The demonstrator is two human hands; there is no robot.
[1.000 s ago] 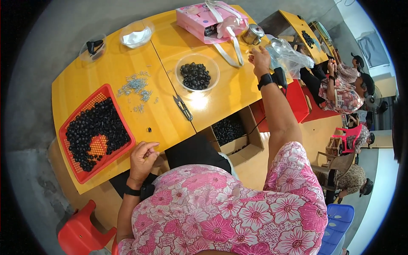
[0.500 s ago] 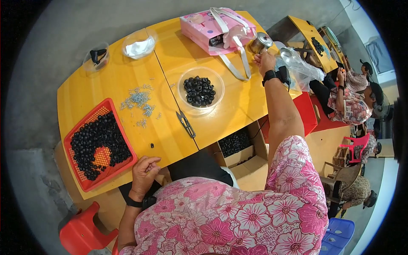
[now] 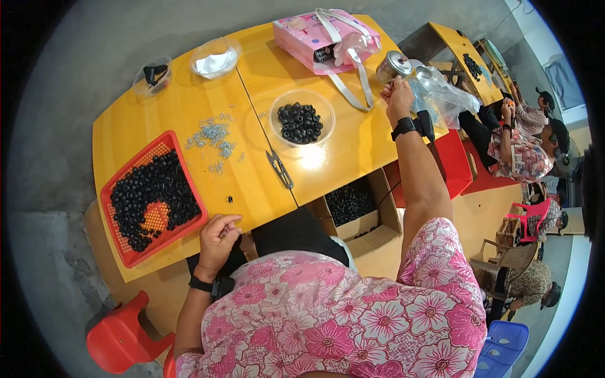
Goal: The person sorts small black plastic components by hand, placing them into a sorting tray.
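My right hand reaches far across to the right end of the yellow table, its fingers closed at the handle side of a lidded metal mug. My left hand rests at the near table edge beside a red plastic basket, fingers curled; whether anything is in them is hidden. Many small black ring-like parts fill the basket. More such black parts sit in a clear round bowl. One small black piece lies alone near my left hand.
Black thread snips and a heap of small silvery pieces lie mid-table. Two clear bowls stand at the back. A pink bag and clear plastic bag flank the mug. A cardboard box sits below. Other people sit at right.
My right hand and the mug have shifted slightly to the right, away from the pink bag. The view has tipped a little. My left hand keeps its curled pose by the basket.
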